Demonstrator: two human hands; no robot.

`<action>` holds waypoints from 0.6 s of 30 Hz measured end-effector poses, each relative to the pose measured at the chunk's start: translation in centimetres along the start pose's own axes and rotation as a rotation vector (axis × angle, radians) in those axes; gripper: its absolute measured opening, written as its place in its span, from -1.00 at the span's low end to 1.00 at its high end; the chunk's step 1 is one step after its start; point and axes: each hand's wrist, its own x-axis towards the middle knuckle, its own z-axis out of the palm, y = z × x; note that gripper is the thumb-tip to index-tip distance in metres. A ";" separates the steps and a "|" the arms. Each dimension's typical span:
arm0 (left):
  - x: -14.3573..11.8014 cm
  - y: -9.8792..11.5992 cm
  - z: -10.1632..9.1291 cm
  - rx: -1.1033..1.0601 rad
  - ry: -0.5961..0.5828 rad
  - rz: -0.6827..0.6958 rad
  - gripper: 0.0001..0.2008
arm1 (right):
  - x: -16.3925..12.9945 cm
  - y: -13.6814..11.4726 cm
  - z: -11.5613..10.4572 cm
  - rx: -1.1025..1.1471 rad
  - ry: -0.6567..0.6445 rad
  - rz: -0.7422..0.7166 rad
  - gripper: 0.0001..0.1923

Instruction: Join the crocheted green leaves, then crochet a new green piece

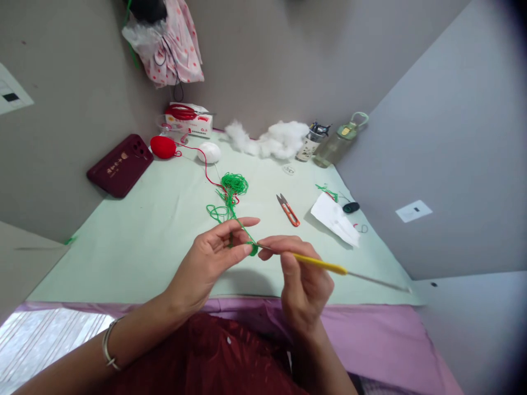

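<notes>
My left hand (209, 258) pinches a small green crochet piece (253, 249) between thumb and fingers, above the near edge of the pale green table (135, 236). Green yarn (230, 192) runs from the piece up over my forefinger to a loose tangle on the table. My right hand (300, 280) holds a crochet hook with a yellow handle (321, 265); its tip sits in the green piece, and its metal end points right.
Orange thread snips (288, 209) lie to the right of the tangle, with white paper (335, 219) beyond. At the back stand a red yarn ball (163, 147), a white ball (209, 152), white stuffing (275, 140), two bottles (337, 142) and a dark red case (119, 164).
</notes>
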 end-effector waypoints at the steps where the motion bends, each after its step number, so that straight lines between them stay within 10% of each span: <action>1: -0.1 -0.1 0.0 0.033 0.015 0.021 -0.66 | 0.0 -0.1 -0.1 -0.053 -0.021 -0.053 -0.74; 6: -0.3 -0.1 0.4 0.126 0.070 0.118 -0.67 | -0.6 0.7 0.3 -0.334 -0.086 -0.293 -0.68; 9: -0.1 -0.1 0.7 -0.124 -0.004 -0.065 -0.57 | -1.1 1.4 0.7 -0.516 -0.029 -0.434 -0.62; 13: 0.5 0.1 0.3 -0.332 -0.073 -0.256 -0.58 | -0.6 1.2 0.9 -0.234 0.084 -0.182 -0.70; 18: 0.5 0.0 0.2 -0.175 -0.029 -0.082 -0.61 | 0.7 0.8 1.3 0.102 0.086 0.055 -0.78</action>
